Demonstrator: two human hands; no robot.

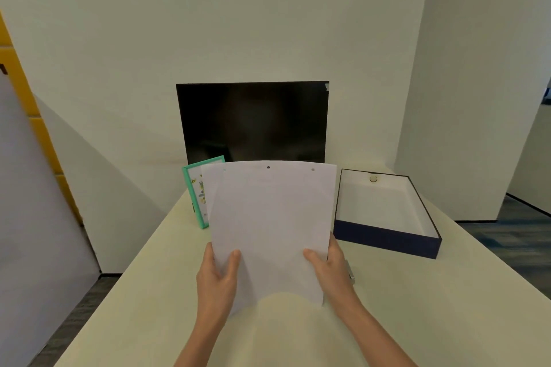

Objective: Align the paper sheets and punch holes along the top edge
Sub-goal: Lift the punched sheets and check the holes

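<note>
A stack of white paper sheets [269, 217] is held up off the cream table [417, 307], bowed upward in front of me. Three punched holes show along its top edge, at the left, the middle and the right. My left hand [217, 277] grips the lower left edge with its thumb on the front. The lower right edge is gripped the same way by my right hand [329, 271]. A small grey metal object [350, 271], perhaps the hole punch, pokes out from behind my right hand on the table; most of it is hidden.
A dark monitor [253, 122] stands at the back against the wall. A green-framed picture [196, 191] leans left of the sheets. An open dark blue box [384, 237] with a white inside lies on the right, a small round object [373, 179] in it.
</note>
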